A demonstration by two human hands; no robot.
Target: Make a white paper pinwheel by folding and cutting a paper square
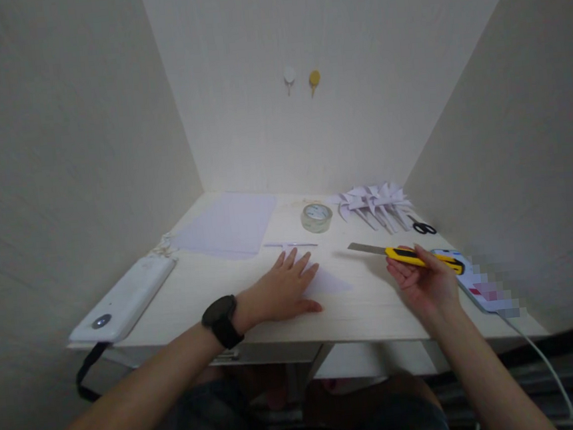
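Observation:
My left hand [283,287] lies flat, fingers spread, pressing a small folded piece of white paper [330,280] onto the pale wooden desk [224,301]. A black watch is on that wrist. My right hand [423,282] holds a yellow utility knife [410,256] with its long metal blade out, pointing left above the desk, to the right of the paper. A thin paper strip [290,245] lies just beyond my left fingertips.
A stack of white sheets [227,225] lies at the back left, a roll of clear tape [317,217] at the back middle, folded paper pinwheels [373,204] and black scissors [424,228] at the back right. A white device [126,299] sits left; a phone [478,285] with cable right.

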